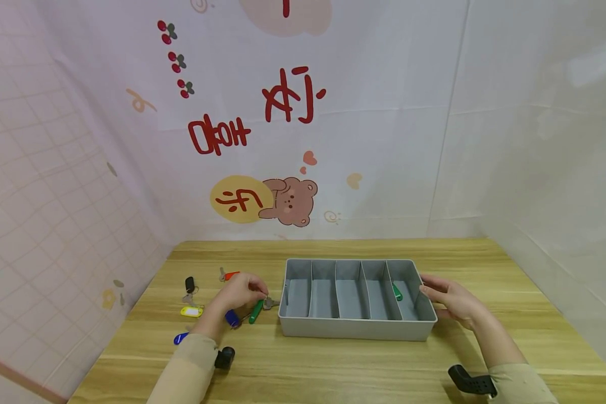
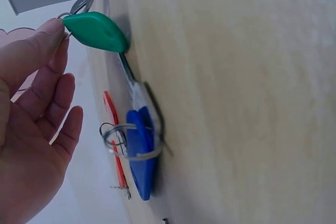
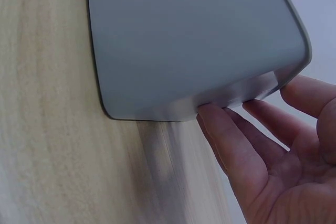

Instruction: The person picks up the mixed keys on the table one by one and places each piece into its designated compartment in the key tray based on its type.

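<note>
My left hand [image 1: 241, 290] pinches the metal ring of a green key tag [image 2: 97, 31] between thumb and forefinger; the other fingers are loosely bent. The tag [image 1: 256, 312] is tilted against the tabletop, and its key [image 1: 270, 303] lies toward the grey divided tray [image 1: 358, 329]. Just beside it is a blue key tag [image 2: 137, 156] with a ring and key. My right hand [image 1: 454, 300] touches the tray's right end wall [image 3: 199, 35] with its fingertips, thumb close under the rim. Inside the rightmost compartment lies another green key tag [image 1: 396, 291].
Left of the tray several tagged keys lie on the wooden table [image 1: 353, 370]: a red tag [image 1: 231, 275], a black fob [image 1: 189, 284], a yellow tag [image 1: 192, 311] and a blue tag [image 1: 180, 338]. A printed cloth [image 1: 384, 140] hangs behind the table.
</note>
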The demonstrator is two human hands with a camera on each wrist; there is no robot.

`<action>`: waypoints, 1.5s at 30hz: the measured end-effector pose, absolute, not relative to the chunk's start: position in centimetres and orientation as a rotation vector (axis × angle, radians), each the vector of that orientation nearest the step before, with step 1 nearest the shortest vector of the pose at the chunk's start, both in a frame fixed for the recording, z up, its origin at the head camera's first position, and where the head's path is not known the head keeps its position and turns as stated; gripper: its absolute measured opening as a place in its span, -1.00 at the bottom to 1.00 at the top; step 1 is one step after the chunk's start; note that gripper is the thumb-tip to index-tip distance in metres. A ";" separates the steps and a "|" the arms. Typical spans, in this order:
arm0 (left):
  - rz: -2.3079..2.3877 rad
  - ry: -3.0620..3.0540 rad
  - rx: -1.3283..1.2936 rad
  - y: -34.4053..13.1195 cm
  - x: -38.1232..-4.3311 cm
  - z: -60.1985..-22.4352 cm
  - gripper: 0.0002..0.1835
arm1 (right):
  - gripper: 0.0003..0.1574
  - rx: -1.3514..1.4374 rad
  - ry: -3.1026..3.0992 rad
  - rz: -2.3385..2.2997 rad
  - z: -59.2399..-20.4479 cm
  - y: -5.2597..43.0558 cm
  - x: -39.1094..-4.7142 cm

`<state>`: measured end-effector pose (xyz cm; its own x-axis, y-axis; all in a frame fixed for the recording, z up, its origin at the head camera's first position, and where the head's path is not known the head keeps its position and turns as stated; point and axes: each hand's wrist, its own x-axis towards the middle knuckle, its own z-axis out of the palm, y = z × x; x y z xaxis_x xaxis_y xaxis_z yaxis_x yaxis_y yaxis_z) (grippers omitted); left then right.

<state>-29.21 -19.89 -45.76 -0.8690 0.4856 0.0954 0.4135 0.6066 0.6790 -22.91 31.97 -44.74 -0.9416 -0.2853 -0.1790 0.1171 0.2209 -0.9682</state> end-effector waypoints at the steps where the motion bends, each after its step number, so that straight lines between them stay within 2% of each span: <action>1: 1.116 2.729 0.769 -19.9 -29.2 -45.7 -0.95 | -0.13 -0.158 2.183 -1.773 -44.7 32.0 -22.9; 12: 1.154 2.779 0.788 -19.6 -28.8 -44.8 -0.93 | -0.12 -0.147 2.195 -1.765 -44.7 31.9 -22.8; 19: 1.175 2.811 0.791 -19.6 -28.7 -44.8 -0.99 | -0.10 -0.136 2.194 -1.771 -44.8 31.9 -22.7; 27: 1.186 2.850 0.785 -19.6 -28.6 -44.9 -0.94 | -0.11 -0.138 2.184 -1.781 -44.8 31.9 -22.8; 45: 1.313 2.882 0.473 -19.5 -28.8 -44.7 -0.93 | -0.11 -0.152 2.177 -1.780 -44.8 32.0 -22.8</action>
<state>-28.81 -19.49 -44.71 -0.9547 0.2406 0.1753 0.2901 0.6203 0.7287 -22.85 31.99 -44.84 -0.9418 -0.2835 -0.1805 0.1205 0.2166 -0.9688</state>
